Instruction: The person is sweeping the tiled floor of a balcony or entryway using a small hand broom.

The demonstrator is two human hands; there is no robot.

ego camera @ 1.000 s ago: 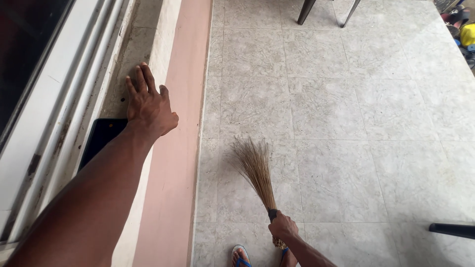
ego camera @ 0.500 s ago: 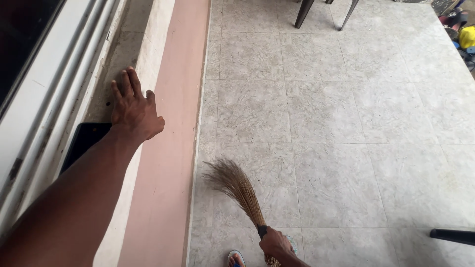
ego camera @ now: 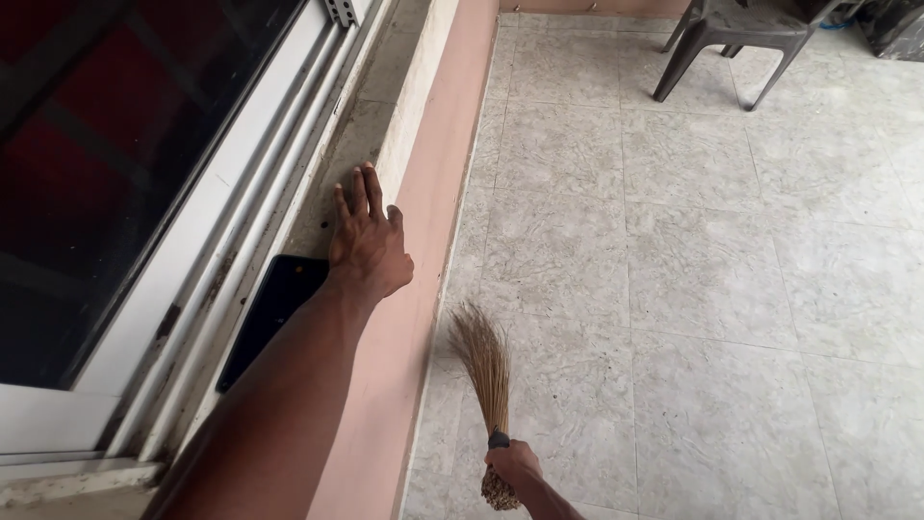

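Broom gripped in rt hand – lt hand flat on sill

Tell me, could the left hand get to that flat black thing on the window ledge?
Probably yes. The left hand rests flat on the ledge just beyond the flat black thing, which lies partly under the forearm. Nothing sits between them; drawing the hand back should reach it.

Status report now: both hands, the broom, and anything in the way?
Left hand flat on window ledge, beside dark phone. Right hand shut on broom, bristles at wall edge. Dark chair far ahead.
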